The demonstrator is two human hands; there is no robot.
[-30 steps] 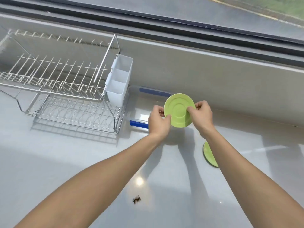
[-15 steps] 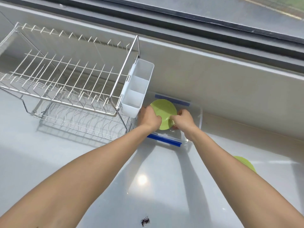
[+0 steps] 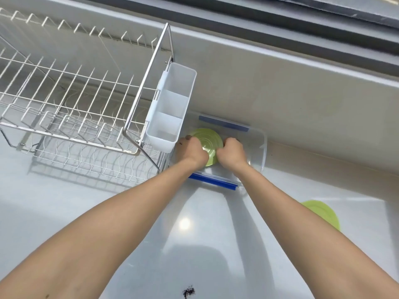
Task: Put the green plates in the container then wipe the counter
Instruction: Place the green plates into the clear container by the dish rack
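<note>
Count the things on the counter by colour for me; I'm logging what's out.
Green: 2, plate in the hands, plate on the counter
Clear with blue clips: 1, container
White: 1, cutlery caddy
Metal: 1, dish rack
Dark: 1, crumb spot
Total: 6

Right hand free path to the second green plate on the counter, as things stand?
Probably yes, once it lets go. The right hand is shut on the green plate inside the container. The second green plate lies in the open on the counter, partly behind the right forearm, nothing stacked on it.
</note>
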